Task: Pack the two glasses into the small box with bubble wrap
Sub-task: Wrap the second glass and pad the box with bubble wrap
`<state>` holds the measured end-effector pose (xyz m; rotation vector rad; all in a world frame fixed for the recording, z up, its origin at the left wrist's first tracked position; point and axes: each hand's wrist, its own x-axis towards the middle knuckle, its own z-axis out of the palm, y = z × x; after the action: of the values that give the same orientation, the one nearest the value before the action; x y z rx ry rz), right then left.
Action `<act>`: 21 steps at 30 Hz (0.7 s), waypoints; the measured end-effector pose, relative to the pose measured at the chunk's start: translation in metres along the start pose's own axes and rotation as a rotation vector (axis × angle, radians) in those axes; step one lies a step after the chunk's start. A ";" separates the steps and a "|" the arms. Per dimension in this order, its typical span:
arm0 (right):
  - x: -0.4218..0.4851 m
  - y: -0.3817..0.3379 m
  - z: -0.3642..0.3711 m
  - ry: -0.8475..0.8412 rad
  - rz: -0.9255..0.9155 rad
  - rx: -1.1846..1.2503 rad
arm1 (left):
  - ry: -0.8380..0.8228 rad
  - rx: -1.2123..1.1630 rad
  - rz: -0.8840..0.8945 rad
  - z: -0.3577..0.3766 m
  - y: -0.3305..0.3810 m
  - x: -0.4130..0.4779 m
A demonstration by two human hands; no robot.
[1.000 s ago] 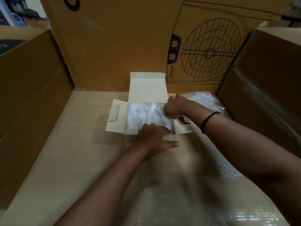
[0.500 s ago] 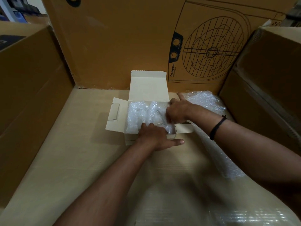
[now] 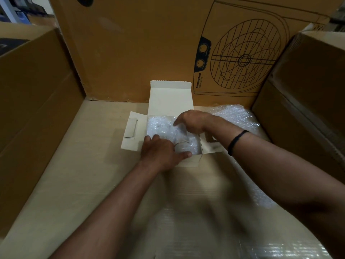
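Observation:
The small white box [image 3: 192,162] lies open on the cardboard floor, its lid flap standing up at the back. Bubble wrap [image 3: 158,126] fills its inside. A clear glass rim [image 3: 183,143] shows in the wrap near the front right corner; a second glass is not discernible. My left hand [image 3: 160,152] grips the box's near wall, fingers curled inside and thumb lying along the front edge. My right hand [image 3: 192,121] hovers over the box's back right, its index finger stretched left and touching the wrap.
A loose sheet of bubble wrap [image 3: 235,116] lies right of the box and runs under my right arm. Tall cardboard boxes [image 3: 37,90] wall in the left, back and right sides. Shiny taped cardboard [image 3: 205,240] covers the floor near me.
My right hand has risen out of the box's right end and shifted left, its index finger now extended onto the wrap. My left hand has slid slightly left along the near wall.

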<state>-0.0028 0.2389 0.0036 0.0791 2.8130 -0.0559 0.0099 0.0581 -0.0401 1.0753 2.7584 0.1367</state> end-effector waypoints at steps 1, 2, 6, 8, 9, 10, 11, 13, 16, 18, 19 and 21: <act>0.007 -0.002 0.004 -0.026 0.003 -0.031 | -0.043 -0.010 -0.032 0.006 0.000 0.002; 0.012 -0.005 0.007 -0.039 0.012 -0.061 | -0.064 -0.026 -0.059 0.011 0.000 0.004; 0.020 -0.015 0.013 -0.018 0.045 -0.226 | -0.135 0.008 -0.055 0.010 0.006 0.006; 0.022 -0.020 0.015 0.003 0.035 -0.331 | -0.148 0.034 -0.025 0.003 0.009 0.004; 0.023 -0.022 0.016 0.001 0.034 -0.361 | -0.146 0.030 -0.018 0.001 0.009 0.004; 0.023 -0.023 0.015 -0.008 0.034 -0.362 | -0.141 0.025 -0.008 0.002 0.008 0.004; 0.023 -0.022 0.013 -0.024 0.033 -0.330 | -0.138 0.024 0.001 0.003 0.006 0.004; 0.019 -0.018 0.007 -0.021 0.051 -0.183 | -0.092 -0.005 0.011 0.007 0.000 0.003; 0.014 -0.010 0.001 0.095 0.049 -0.030 | 0.166 -0.183 0.027 0.004 -0.011 0.001; 0.011 -0.009 0.001 0.152 0.032 -0.014 | 0.373 -0.161 0.011 -0.002 -0.022 0.001; 0.012 -0.010 0.001 0.183 0.026 0.003 | 0.454 -0.110 0.001 -0.005 -0.029 0.002; 0.015 -0.015 0.000 0.262 -0.005 0.061 | 0.511 0.008 -0.011 -0.012 -0.043 0.007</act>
<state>-0.0181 0.2252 -0.0012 0.0994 3.0736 -0.1420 -0.0265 0.0309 -0.0361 1.1606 3.2077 0.4582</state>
